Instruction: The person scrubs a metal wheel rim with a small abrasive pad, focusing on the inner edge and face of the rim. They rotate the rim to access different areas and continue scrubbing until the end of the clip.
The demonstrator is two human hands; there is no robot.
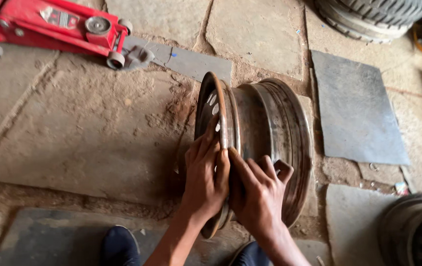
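A bare, rusty steel wheel rim (pixel 265 123) stands on its edge on the stone floor in front of me. My left hand (pixel 205 175) lies flat against the outer face of its left flange, fingers pointing up. Pressed on the rim's barrel just right of that flange is my right hand (pixel 257 189), fingers spread and bent over the metal. Both hands touch each other at the flange edge. Neither hand holds a tool.
A red floor jack (pixel 58 24) lies at the top left. Dark rubber mats (pixel 356 111) lie right of the rim and behind it. Tyres (pixel 373 15) sit at the top right, another wheel (pixel 415 231) at the bottom right. My shoes (pixel 119 246) show below.
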